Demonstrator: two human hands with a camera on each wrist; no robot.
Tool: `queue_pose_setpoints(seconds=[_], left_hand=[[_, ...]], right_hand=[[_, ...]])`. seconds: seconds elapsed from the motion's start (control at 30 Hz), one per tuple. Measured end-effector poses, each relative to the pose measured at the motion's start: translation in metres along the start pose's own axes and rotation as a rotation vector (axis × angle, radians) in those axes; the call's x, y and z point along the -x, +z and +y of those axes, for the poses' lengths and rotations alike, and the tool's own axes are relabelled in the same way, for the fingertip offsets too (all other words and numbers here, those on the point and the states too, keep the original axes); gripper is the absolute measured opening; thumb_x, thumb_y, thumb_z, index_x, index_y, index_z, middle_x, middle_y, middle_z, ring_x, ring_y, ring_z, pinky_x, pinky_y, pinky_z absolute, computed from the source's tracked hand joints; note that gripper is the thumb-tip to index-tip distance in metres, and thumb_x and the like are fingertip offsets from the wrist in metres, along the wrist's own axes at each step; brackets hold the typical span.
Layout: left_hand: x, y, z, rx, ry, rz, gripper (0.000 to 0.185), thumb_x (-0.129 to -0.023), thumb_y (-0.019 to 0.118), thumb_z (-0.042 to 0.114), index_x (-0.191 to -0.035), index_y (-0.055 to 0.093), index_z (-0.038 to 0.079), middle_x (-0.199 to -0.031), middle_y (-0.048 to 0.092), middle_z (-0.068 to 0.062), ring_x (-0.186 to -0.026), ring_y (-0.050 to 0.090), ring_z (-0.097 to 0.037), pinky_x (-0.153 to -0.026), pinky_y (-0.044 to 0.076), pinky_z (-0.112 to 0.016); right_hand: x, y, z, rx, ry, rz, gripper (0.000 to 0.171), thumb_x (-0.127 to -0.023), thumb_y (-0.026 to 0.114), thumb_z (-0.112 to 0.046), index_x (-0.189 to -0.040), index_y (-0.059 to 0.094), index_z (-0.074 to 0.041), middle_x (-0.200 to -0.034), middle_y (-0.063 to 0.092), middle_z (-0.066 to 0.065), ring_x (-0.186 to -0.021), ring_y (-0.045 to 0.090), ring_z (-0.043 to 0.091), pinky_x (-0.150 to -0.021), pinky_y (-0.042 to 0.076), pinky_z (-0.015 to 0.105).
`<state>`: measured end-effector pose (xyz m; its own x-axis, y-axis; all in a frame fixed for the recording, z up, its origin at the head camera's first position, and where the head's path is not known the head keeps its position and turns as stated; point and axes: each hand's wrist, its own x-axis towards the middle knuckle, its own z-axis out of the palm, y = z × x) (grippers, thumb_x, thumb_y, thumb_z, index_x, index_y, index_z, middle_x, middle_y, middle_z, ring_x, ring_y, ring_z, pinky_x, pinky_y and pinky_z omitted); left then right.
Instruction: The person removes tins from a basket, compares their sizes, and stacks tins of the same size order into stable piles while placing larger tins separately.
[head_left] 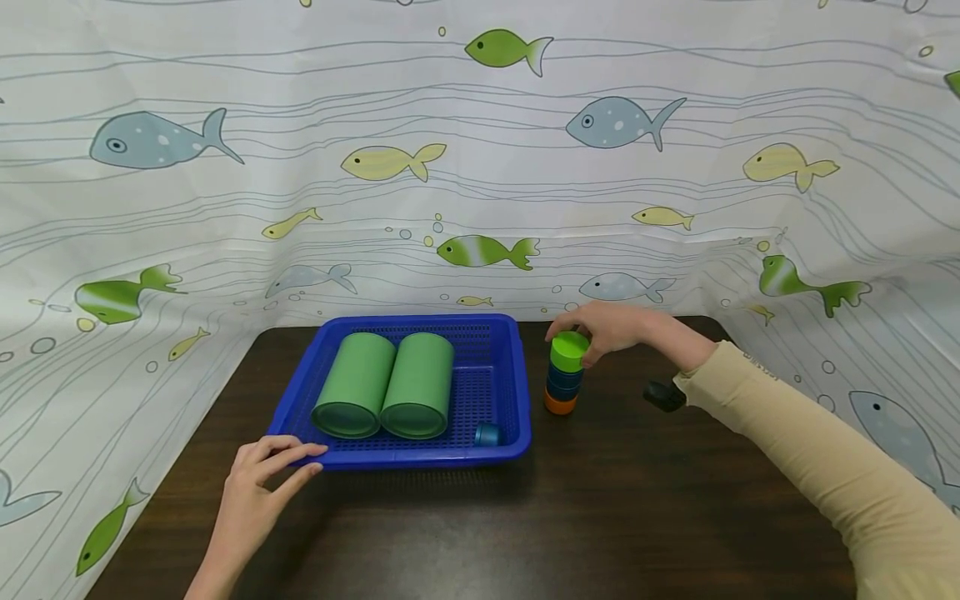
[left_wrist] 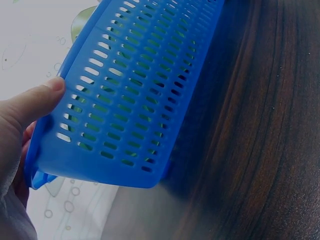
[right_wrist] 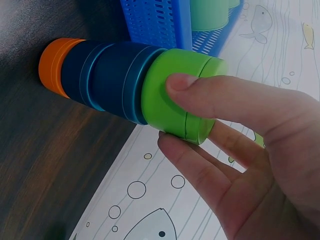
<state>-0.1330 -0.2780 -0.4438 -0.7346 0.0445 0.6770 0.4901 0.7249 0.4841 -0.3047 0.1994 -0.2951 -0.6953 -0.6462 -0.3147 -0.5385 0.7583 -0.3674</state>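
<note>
A blue plastic basket (head_left: 495, 379) sits on the dark wooden table and holds two green cans (head_left: 386, 383) lying on their sides, plus a small blue cap (head_left: 487, 434) in its front right corner. My left hand (head_left: 258, 479) holds the basket's front left corner (left_wrist: 45, 170), thumb (left_wrist: 35, 102) against the perforated wall. Right of the basket stands a stack of caps (head_left: 565, 375): orange (right_wrist: 57, 65) at the bottom, dark blue ones in the middle, a green cap (right_wrist: 175, 95) on top. My right hand (head_left: 611, 329) pinches the green cap between thumb (right_wrist: 210, 95) and fingers.
A fish-patterned curtain (head_left: 480, 167) encloses the table at the back and both sides. A small black object (head_left: 663, 396) lies on the table under my right forearm. Bare dark tabletop (head_left: 562, 525) stretches in front of the basket.
</note>
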Motion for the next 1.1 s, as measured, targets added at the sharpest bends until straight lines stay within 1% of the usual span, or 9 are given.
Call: queue_pose_setpoints(seconds=[0.17, 0.37, 0.5, 0.77, 0.87, 1.0, 1.1], left_hand=[[0.0006, -0.0002, -0.0002, 0.003, 0.005, 0.001, 0.043, -0.061, 0.086, -0.007, -0.093, 0.080, 0.021, -0.092, 0.061, 0.008, -0.101, 0.040, 0.002, -0.088, 0.025, -0.013], [0.0004, -0.0006, 0.0003, -0.002, -0.010, -0.007, 0.042, -0.063, 0.086, -0.006, -0.094, 0.080, 0.021, -0.093, 0.061, 0.009, -0.102, 0.039, 0.003, -0.088, 0.025, -0.013], [0.0003, -0.0008, 0.0006, -0.001, -0.014, -0.009, 0.041, -0.063, 0.086, -0.005, -0.094, 0.080, 0.022, -0.093, 0.061, 0.009, -0.102, 0.039, 0.003, -0.088, 0.025, -0.013], [0.0001, -0.0007, 0.0001, 0.005, 0.001, -0.003, 0.042, -0.062, 0.086, -0.005, -0.093, 0.080, 0.021, -0.092, 0.061, 0.009, -0.101, 0.040, 0.002, -0.087, 0.025, -0.014], [0.0002, -0.0006, 0.0004, 0.008, 0.006, -0.002, 0.042, -0.062, 0.086, -0.006, -0.093, 0.080, 0.021, -0.092, 0.061, 0.009, -0.102, 0.040, 0.002, -0.087, 0.025, -0.013], [0.0002, -0.0006, 0.0010, 0.008, 0.007, -0.001, 0.042, -0.062, 0.086, -0.007, -0.093, 0.080, 0.021, -0.092, 0.061, 0.009, -0.103, 0.040, 0.002, -0.087, 0.026, -0.013], [0.0000, -0.0008, 0.0015, 0.009, 0.005, -0.002, 0.042, -0.062, 0.086, -0.007, -0.093, 0.080, 0.021, -0.092, 0.061, 0.009, -0.102, 0.040, 0.002, -0.087, 0.026, -0.013]], right_hand=[[-0.0005, 0.0002, 0.0010, -0.007, -0.001, -0.006, 0.062, -0.084, 0.075, -0.006, -0.140, 0.053, -0.017, -0.134, 0.058, 0.016, -0.113, 0.063, 0.033, -0.089, 0.055, 0.043], [-0.0003, 0.0001, 0.0006, 0.002, -0.008, -0.004, 0.062, -0.083, 0.076, -0.006, -0.139, 0.054, -0.018, -0.136, 0.056, 0.017, -0.117, 0.061, 0.038, -0.090, 0.055, 0.045], [0.0002, -0.0001, 0.0006, -0.001, -0.011, -0.004, 0.062, -0.083, 0.076, -0.004, -0.139, 0.054, -0.018, -0.136, 0.057, 0.017, -0.117, 0.061, 0.038, -0.090, 0.055, 0.045], [0.0008, -0.0005, -0.0002, 0.002, -0.018, -0.005, 0.063, -0.083, 0.076, -0.003, -0.140, 0.053, -0.016, -0.135, 0.057, 0.017, -0.117, 0.061, 0.039, -0.091, 0.055, 0.046], [0.0000, -0.0004, 0.0010, 0.014, -0.022, -0.005, 0.066, -0.081, 0.077, -0.003, -0.142, 0.052, -0.016, -0.134, 0.057, 0.016, -0.115, 0.062, 0.036, -0.091, 0.054, 0.045], [-0.0016, -0.0008, 0.0027, 0.031, -0.045, -0.013, 0.070, -0.080, 0.078, -0.004, -0.144, 0.049, -0.013, -0.131, 0.059, 0.016, -0.110, 0.063, 0.030, -0.089, 0.055, 0.042], [-0.0028, -0.0023, 0.0020, 0.014, -0.059, -0.028, 0.072, -0.080, 0.078, -0.005, -0.145, 0.047, -0.012, -0.134, 0.058, 0.015, -0.112, 0.061, 0.028, -0.090, 0.054, 0.042]])
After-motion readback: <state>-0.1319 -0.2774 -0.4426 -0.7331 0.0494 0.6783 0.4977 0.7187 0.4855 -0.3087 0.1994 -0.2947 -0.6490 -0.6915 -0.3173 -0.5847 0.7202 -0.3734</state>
